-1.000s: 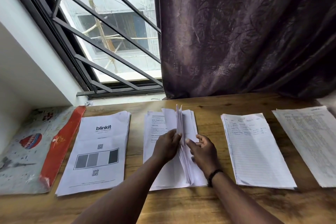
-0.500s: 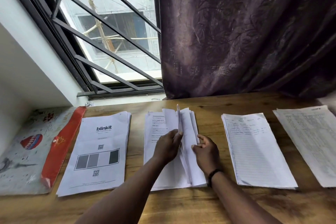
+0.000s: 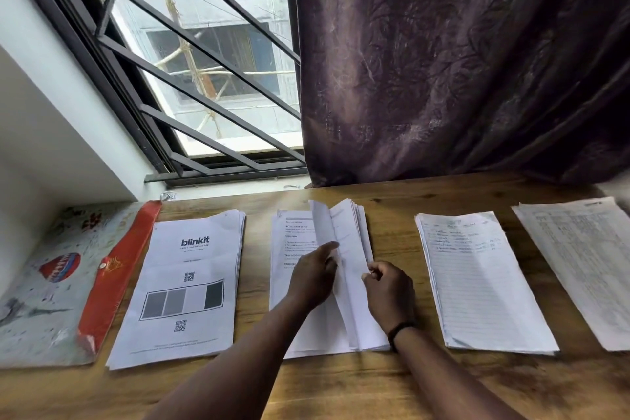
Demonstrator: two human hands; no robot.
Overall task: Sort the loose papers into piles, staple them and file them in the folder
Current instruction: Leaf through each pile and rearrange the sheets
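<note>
You were looking at a wooden table (image 3: 375,385) set against a window (image 3: 211,55) with dark slanted metal bars (image 3: 191,27). A dark purple patterned curtain (image 3: 460,62) hung over its right side, hem touching the tabletop. White wall (image 3: 44,119) on the left. Scaffolding poles (image 3: 191,58) showed outside.

I see a red-flapped speckled grey plastic folder (image 3: 51,286), white grey-barred printed paper pile (image 3: 180,286), brown wood-grain table (image 3: 341,389), purple leaf-patterned curtain (image 3: 460,62).
</note>
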